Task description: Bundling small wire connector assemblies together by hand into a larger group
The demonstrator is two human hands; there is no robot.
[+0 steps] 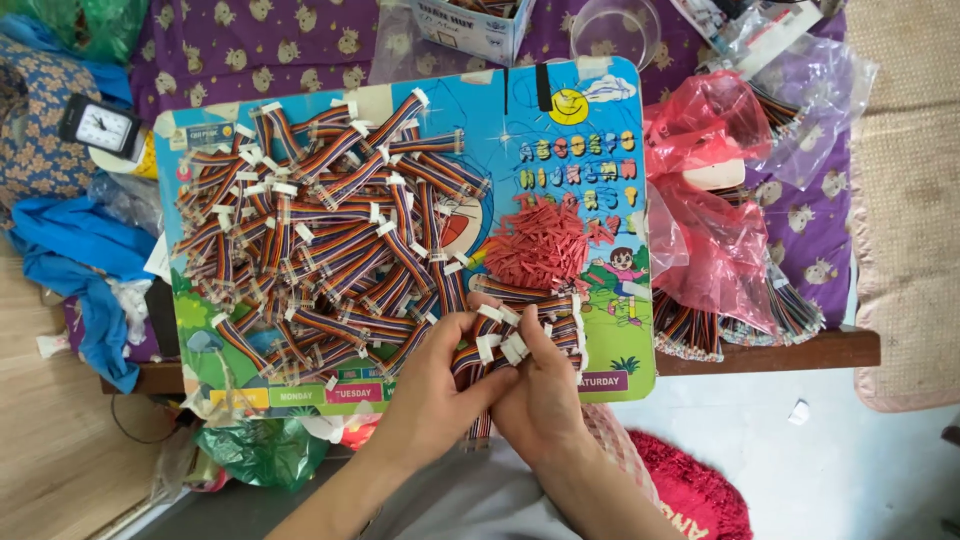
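My left hand [440,385] and my right hand [540,385] meet at the near edge of a colourful cartoon board [560,150]. Together they grip a bundle of short multicoloured ribbon cables [500,345] with white connector ends. A large heap of the same ribbon cables [320,240] covers the board's left half. A small pile of thin red pieces [540,245] lies just beyond my hands, in the middle of the board.
Red plastic bags [710,210] with more cable bundles [690,330] lie to the right on a purple patterned cloth [820,230]. A small clock [100,125] and blue fabric [80,260] sit at the left. A cardboard box [470,25] and a clear tub [615,30] stand at the back.
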